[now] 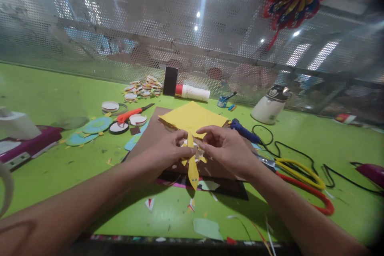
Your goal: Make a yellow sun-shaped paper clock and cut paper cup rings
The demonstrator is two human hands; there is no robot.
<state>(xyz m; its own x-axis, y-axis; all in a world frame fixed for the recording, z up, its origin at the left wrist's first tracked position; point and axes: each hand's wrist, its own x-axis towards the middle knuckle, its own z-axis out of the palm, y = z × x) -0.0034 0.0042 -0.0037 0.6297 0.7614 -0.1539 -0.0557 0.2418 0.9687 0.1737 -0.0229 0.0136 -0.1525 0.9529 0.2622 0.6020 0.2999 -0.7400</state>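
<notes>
My left hand and my right hand meet over a brown sheet at the table's middle. Both pinch a small round paper flower piece with yellow petals; one long yellow petal hangs down from it toward me. The fingers of both hands are closed on the piece. A yellow paper sheet lies just behind the hands on the brown sheet.
Orange-handled scissors and paper discs lie left; a pile of finished discs, black box and white tube at back. Blue glue gun, black cable, yellow-red scissors, white pot sit right. Scraps litter the green table.
</notes>
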